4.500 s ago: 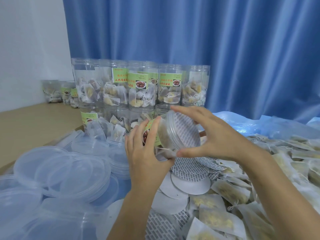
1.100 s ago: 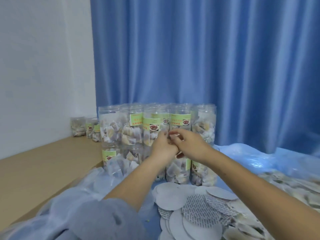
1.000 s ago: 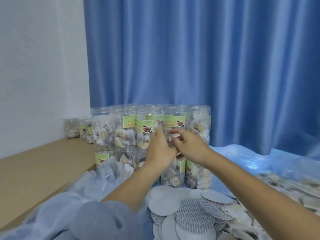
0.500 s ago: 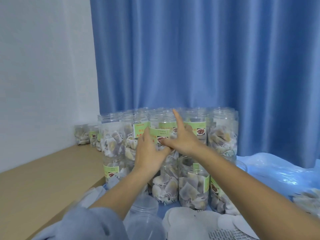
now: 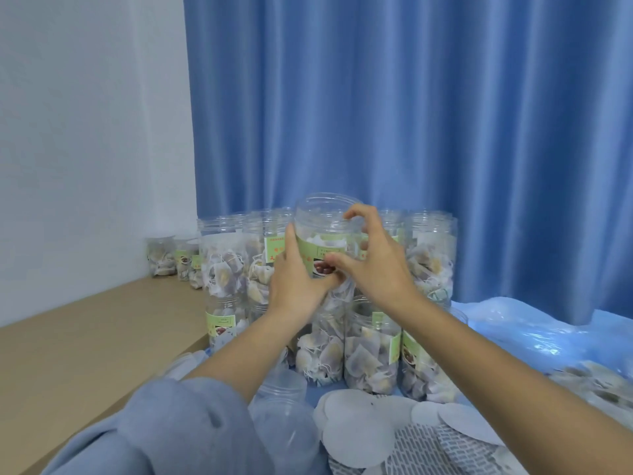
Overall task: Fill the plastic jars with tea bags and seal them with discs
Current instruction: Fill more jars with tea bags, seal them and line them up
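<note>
The filled jar [image 5: 323, 241] is now up at the stack [image 5: 373, 347], both hands wrapped round it: left hand [image 5: 296, 286] gripping its side, right hand [image 5: 373, 265] curled at its rim. Half a second ago those fingers only reached; looks like it's being set onto the top row, discs [image 5: 359, 437] lying below.

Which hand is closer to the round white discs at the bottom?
Right. The right hand is up on the jar, above the discs; the left hand grips the jar further left.

We see green labels [image 5: 317, 253] with red characters and a food picture on the plastic jars [image 5: 371, 354], but we cannot read any of the print.
</note>
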Demonstrator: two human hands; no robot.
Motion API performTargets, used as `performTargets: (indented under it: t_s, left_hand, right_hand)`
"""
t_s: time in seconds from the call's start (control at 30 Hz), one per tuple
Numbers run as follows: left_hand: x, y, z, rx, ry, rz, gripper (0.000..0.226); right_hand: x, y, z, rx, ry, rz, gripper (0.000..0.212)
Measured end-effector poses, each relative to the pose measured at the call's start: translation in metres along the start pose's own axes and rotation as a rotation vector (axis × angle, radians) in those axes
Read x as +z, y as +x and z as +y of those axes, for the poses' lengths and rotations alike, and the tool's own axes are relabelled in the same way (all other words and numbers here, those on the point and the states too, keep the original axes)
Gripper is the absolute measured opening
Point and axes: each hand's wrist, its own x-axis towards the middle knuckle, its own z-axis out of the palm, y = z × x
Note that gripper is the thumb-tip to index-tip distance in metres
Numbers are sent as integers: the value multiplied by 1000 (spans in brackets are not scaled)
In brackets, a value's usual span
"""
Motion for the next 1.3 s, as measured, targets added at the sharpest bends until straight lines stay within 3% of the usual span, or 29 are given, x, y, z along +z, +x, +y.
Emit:
performTargets:
  t_s: [0.27,0.43,0.7,0.87,0.97,1.1,1.2,1.3]
  left_hand:
    - [-2,-66,36,-105,-107,-50,102]
    - [13,-112,41,-166,-145,-86,108]
    - [54,-164,9,-311,-289,-26,105]
    - [70,-183,-25,-357,-411,7,111]
    - [74,-191,-36,-321,-361,26,111]
    - [72,-187,-40,-278,-209,-29,118]
    - [70,-190,-44,-288,-72,-34,106]
    - [69,-193,-43,-378,-55,55,71]
  right_hand:
    - [-53,-59,-33,1,-57,-66,56]
    - [-73,-105,-36,47,-59,-69,57]
    - [-65,-161,-4,121,28,-160,62]
    - [-46,-183,30,221,169,-195,80]
    - [-36,-195,46,310,187,-160,70]
    - [-44,-193,51,400,163,-102,34]
    - [-66,-180,49,385,-50,-381,9]
    - [-87,-173,42,416,-109,-722,9]
